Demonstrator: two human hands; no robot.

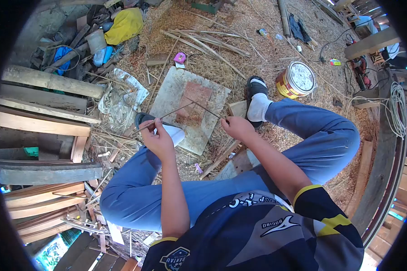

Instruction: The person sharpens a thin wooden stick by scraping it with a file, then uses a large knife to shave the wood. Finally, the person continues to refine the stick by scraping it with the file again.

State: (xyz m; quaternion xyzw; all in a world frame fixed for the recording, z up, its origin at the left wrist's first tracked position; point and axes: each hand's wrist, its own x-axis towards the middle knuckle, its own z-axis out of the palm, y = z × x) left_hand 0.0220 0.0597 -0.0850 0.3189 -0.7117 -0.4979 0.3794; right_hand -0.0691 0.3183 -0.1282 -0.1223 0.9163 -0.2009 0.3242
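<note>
My left hand [156, 135] pinches a thin brown stick [174, 111] that slants up to the right. In my right hand [237, 127] is the end of another thin brown stick [206, 109], slanting up to the left. The two sticks meet or cross at their upper ends, above a reddish-brown square patch [195, 92] on a pale flat board [167, 90]. Whether they are joined there is too small to tell. The board lies on the ground between my feet.
A paint bucket [296, 80] stands right of my shod foot [257, 97]. Beyond the board lie a pink tape measure [180, 58] and long wood strips [212, 43]. Stacked planks [45, 122] line the left side. Coiled cable [397, 108] hangs at the right.
</note>
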